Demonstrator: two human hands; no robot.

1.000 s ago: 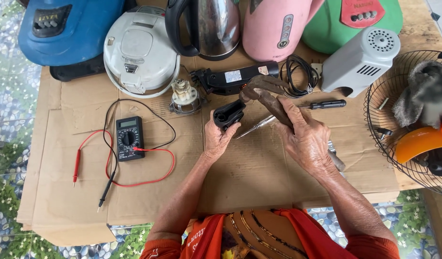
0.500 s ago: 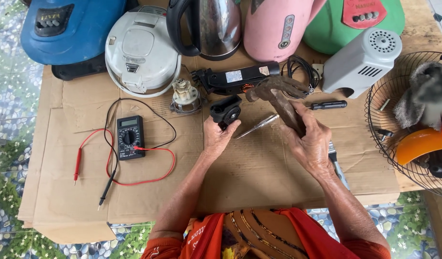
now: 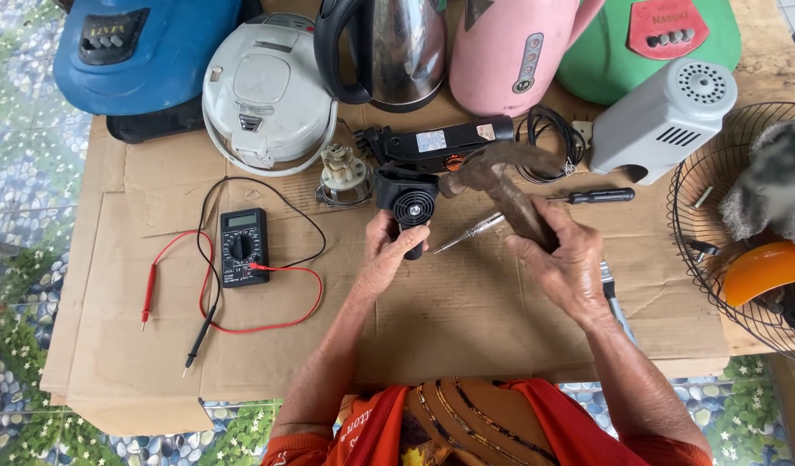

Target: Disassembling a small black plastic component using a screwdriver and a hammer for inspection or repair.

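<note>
A small grey screen tops the black multimeter (image 3: 243, 247) on the cardboard, and white rectangular labels (image 3: 430, 141) sit on the black tool body (image 3: 441, 142) behind the hands.

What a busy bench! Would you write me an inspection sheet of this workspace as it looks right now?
Surface: flattened brown cardboard over a table.
Job's things: small black fan housing with round grille, held upright; rusty hammer.
Clutter: multimeter, white rice cooker, steel kettle, pink jug, blue appliance, grey motor cover, two screwdrivers, wire fan guard.
Hands: left hand grips the housing; right hand grips the hammer's handle.
Cables: red and black probe leads, coiled black cord.
Surroundings: pebble-patterned tile floor.
</note>
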